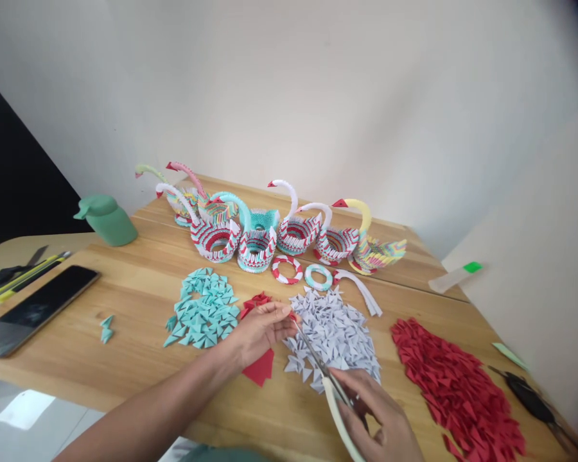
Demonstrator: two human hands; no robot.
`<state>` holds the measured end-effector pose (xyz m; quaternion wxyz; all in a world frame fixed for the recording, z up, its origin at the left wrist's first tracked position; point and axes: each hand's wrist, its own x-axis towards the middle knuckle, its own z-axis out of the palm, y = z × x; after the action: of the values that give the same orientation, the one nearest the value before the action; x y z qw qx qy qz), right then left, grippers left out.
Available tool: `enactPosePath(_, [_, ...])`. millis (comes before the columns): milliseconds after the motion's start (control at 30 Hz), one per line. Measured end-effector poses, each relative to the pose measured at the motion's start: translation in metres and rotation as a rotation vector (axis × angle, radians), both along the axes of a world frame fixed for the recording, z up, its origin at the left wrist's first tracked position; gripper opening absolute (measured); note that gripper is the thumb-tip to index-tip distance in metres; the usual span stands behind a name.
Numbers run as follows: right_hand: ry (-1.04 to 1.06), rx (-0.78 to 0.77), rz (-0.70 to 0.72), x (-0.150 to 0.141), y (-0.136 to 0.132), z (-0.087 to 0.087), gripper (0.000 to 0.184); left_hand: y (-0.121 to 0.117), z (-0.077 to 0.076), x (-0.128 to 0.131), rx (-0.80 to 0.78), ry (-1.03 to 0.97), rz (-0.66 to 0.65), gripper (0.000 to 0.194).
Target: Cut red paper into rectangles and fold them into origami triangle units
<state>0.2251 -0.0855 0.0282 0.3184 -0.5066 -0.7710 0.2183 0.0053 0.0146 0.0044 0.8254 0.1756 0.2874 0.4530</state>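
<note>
Between the thumb and fingers of my left hand (262,327) is a small red paper piece (293,317), mostly hidden by the fingertips. My right hand (378,414) grips a pair of scissors (338,410) with pale handles, and its blade tips reach the red piece. Under and beside my left hand lie red paper sheets (260,371). A heap of white folded paper triangles (340,333) spreads beneath the scissors. Left of my left hand sits a heap of turquoise folded triangles (205,308).
Several folded-paper swans (216,237) stand along the back, with two paper rings (287,269) and a white paper neck (359,285) before them. Red triangles (457,385) heap at right. A phone (33,311), green container (108,221) and glue bottle (455,277) flank the table.
</note>
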Motion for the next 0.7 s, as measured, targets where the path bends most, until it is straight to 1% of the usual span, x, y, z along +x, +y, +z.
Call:
enactPosePath(267, [-0.034,-0.030,0.027,0.0011,0.0020,-0.0047,0.027,-0.0027,0.0017,-0.0004,0.003,-0.029,-0.030,0.020])
enactPosePath(400, [-0.033,-0.014,0.036,0.0013,0.0014,-0.0011,0.026,-0.0023,0.0030,-0.0010,-0.022,-0.028,-0.015,0.019])
enactPosePath(533, [-0.052,-0.034,0.002,-0.0025,0.0024,0.0032,0.025,-0.0019,0.0038,-0.0012,-0.004,-0.029,-0.026,0.019])
enactPosePath(700, [-0.021,-0.011,-0.007,-0.0042,0.0022,0.0035,0.025,-0.0005,0.0026,-0.0009,-0.002,-0.032,-0.024,0.020])
